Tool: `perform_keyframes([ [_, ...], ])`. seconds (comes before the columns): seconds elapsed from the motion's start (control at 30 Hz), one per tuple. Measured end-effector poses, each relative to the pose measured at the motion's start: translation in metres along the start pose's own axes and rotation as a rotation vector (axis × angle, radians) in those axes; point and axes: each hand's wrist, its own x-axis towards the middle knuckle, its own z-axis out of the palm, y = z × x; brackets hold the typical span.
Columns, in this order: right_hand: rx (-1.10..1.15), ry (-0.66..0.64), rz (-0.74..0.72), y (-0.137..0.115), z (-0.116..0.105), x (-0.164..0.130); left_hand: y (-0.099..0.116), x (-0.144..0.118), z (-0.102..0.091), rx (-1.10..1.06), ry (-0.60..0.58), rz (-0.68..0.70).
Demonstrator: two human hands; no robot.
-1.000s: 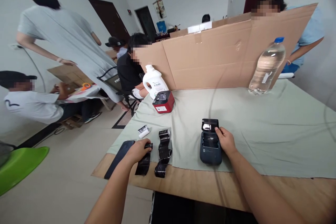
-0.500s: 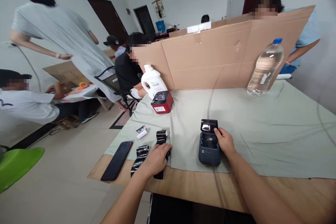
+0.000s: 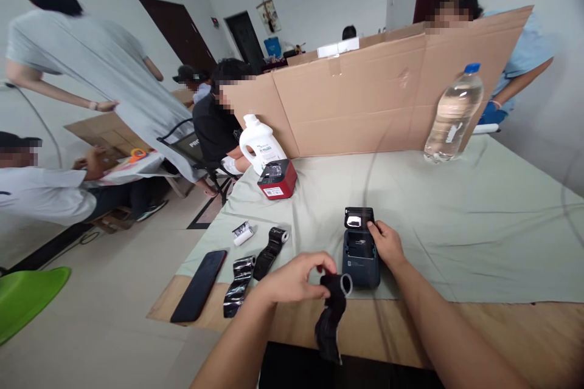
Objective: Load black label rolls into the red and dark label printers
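Observation:
My left hand [image 3: 298, 279] pinches a roll of black ribbon [image 3: 335, 285], its loose tail hanging over the table's front edge. Just right of it, a dark blue handheld label printer [image 3: 362, 270] lies on the cloth with its lid [image 3: 358, 218] flipped up. My right hand [image 3: 387, 243] grips the right side of that lid, the thumb on its face and the other fingers partly hidden. Two more black ribbon rolls, one matte [image 3: 270, 253] and one shiny [image 3: 239, 285], lie partly unrolled to the left. Behind them rests a small white roll [image 3: 243, 233].
A dark phone [image 3: 199, 285] lies at the table's left edge. Farther back stand a red-and-black box-shaped device [image 3: 277, 181], a white jug [image 3: 261, 144] and a large water bottle [image 3: 451, 118]. A cardboard screen [image 3: 351, 112] spans the back; several people are beyond and to the left.
My left hand has picked up a black ribbon roll from the left group and carried it right, near the printer. My right hand stays on the lid. The view has shifted slightly.

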Motion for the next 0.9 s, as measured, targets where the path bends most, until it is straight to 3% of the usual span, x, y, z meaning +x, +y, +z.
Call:
perform_keyframes([
  [0.17, 0.008, -0.019, -0.016, -0.001, -0.002, 0.0, 0.001, 0.066, 0.018, 0.089, 0.202, 0.12],
  [0.3, 0.007, -0.015, -0.011, -0.002, -0.002, 0.0, -0.012, 0.093, 0.029, 0.22, 0.226, 0.117],
  [0.6, -0.009, -0.032, 0.016, -0.004, 0.0, 0.0, -0.028, 0.093, 0.038, 0.253, 0.33, 0.166],
  [0.77, 0.017, -0.029, 0.007, -0.004, -0.001, 0.0, -0.036, 0.095, 0.043, 0.189, 0.377, 0.202],
  [0.9, 0.055, -0.025, 0.004, -0.003, -0.002, -0.001, -0.044, 0.094, 0.043, 0.059, 0.482, 0.27],
])
